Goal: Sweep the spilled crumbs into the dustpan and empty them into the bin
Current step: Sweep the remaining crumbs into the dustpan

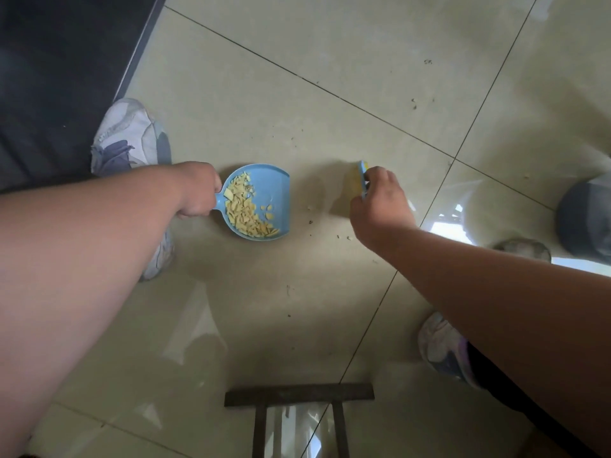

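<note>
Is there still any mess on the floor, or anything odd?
Most crumbs already lie in the dustpan, held by the left hand. A few bits remain on the floor between it and the brush in the right hand.

A single head-worn wide-angle camera looks steeply down, close above the tiled floor (pixel 330 292), both forearms reaching in.

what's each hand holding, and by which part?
Left hand: dustpan, grip on its handle. Right hand: brush, grip on its back; bristles blurred.
</note>
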A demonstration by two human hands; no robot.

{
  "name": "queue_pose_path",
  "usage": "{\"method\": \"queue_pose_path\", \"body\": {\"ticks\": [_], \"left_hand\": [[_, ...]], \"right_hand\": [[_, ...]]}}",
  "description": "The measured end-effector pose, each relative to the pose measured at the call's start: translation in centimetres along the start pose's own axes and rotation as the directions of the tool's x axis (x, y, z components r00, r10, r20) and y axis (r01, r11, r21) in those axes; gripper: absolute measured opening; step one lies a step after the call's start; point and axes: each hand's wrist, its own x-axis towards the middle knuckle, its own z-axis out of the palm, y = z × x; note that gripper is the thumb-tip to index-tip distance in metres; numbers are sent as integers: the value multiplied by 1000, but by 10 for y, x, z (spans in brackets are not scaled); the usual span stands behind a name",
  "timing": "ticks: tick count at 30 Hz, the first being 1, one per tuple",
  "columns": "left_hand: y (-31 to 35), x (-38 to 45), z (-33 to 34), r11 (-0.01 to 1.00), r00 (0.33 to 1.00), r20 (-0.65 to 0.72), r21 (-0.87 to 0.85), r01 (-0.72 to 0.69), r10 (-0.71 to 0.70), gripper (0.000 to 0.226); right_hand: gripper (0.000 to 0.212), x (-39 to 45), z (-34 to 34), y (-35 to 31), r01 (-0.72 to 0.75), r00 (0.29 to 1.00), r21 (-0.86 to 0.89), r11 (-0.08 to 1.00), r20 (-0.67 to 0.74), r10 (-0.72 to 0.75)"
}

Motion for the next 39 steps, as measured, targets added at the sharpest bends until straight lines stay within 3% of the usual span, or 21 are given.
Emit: {"method": "queue_pose_path", "body": {"ticks": [6,13,16,20,22,26,30,33,39], "left_hand": [[6,12,22,991,997,66,-127,34,-25,22],[28,2,15,995,997,-43,80,-63,66,18],[20,4,14,997,996,-63,49,-57,60,21],[7,10,6,974,1000,-2,-227,1,-2,22],[-1,10,-5,958,1000,9,-284,30,-29,24],[-16,8,-27,1000,998,-63,-31,3,-5,14],[-14,5,-21,982,992,-115,189,-21,44,34],[-8,9,-4,974,994,-91,224,-36,57,32],[23,5,32,971,995,-13,218,-98,103,22]], "right_hand": [[44,-21,42,-46,134,984,55,989,114,-140],[34,-34,53,-85,255,931,178,950,220,-291],[30,-25,34,-79,321,926,196,927,139,-350],[28,5,-9,-50,250,968,151,956,-38,-247],[25,22,-29,-28,185,979,69,980,-105,-177],[26,38,-48,13,11,991,-60,998,-136,-19],[34,24,-38,33,-27,999,-92,995,-48,22],[41,-1,-19,29,29,999,-106,994,31,-26],[42,-55,28,5,0,991,-46,999,136,6]]}}
